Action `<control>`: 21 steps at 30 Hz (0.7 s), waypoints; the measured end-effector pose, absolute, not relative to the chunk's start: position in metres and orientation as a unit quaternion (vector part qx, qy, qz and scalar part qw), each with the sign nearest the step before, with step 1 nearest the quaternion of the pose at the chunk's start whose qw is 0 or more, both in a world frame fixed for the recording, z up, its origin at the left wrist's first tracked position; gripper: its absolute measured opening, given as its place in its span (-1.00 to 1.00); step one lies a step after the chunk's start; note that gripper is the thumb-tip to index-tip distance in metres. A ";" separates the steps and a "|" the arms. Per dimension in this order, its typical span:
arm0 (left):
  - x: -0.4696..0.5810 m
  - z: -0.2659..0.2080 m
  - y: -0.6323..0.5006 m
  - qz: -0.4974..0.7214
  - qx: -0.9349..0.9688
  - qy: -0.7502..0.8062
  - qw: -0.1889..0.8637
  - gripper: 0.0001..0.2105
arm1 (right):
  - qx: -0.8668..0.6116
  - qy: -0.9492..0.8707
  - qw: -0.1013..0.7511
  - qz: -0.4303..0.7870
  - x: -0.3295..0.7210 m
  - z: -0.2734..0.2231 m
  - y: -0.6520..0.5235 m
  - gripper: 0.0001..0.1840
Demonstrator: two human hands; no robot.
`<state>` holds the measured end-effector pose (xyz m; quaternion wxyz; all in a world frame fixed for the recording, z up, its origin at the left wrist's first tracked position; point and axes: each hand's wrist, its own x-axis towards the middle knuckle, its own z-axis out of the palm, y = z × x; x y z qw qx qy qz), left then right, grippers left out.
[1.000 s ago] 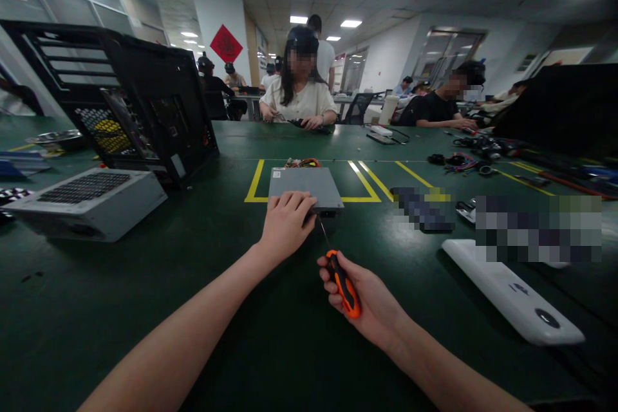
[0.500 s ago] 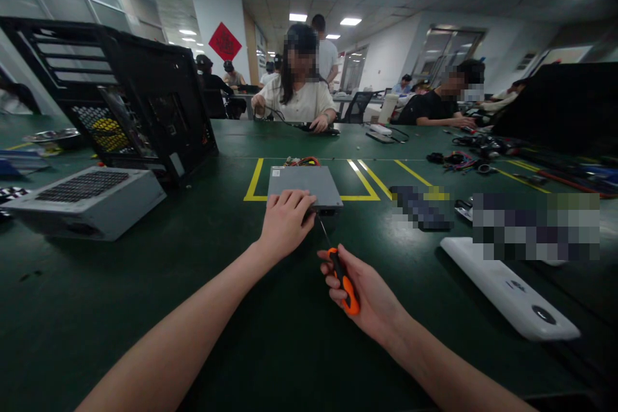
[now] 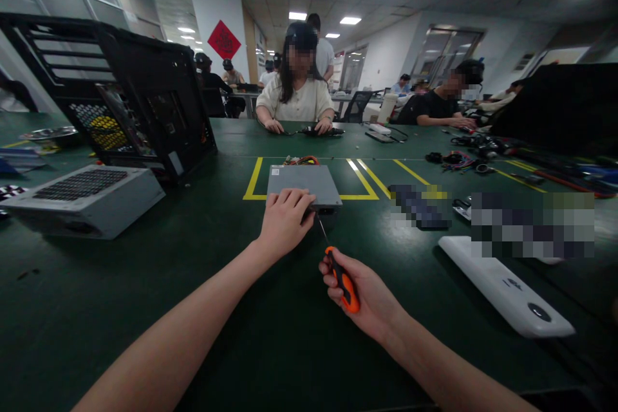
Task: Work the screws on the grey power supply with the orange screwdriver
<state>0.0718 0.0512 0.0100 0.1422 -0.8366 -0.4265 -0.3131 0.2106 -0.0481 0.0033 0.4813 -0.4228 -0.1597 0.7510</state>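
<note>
A grey metal computer power supply (image 3: 316,183) lies on the green table in front of me, with coloured cables coming out behind it. My left hand (image 3: 286,222) holds its near left edge, fingers over the top and thumb at the front face. An orange and black screwdriver (image 3: 344,282) is wrapped in the fingers of my right hand (image 3: 369,293). Its thin shaft points up and left to the near face of the power supply. Whether the tip sits in a screw is too small to tell.
To the left stand another power supply (image 3: 91,203) and a black computer case (image 3: 145,96). Dark pixelated objects and a white oblong device (image 3: 506,286) lie at right, with cable bundles (image 3: 456,158) beyond. Across the table sits a person (image 3: 297,87) handling a dark item.
My hands, the power supply and the screwdriver stay almost in place; my right fingers close in slightly. The person opposite has lowered one hand and the cable onto the table.
</note>
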 end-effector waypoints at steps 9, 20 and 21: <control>0.073 0.010 0.051 -0.312 -0.836 -0.429 0.143 -0.75 | -0.398 -0.165 0.489 0.758 0.212 0.000 -0.047 -0.84; 0.073 0.010 0.051 -0.310 -0.835 -0.432 0.142 -0.75 | -0.402 -0.153 0.494 0.755 0.212 0.001 -0.046 -0.85; 0.073 0.009 0.051 -0.311 -0.835 -0.431 0.141 -0.75 | -0.405 -0.150 0.489 0.758 0.213 0.001 -0.046 -0.82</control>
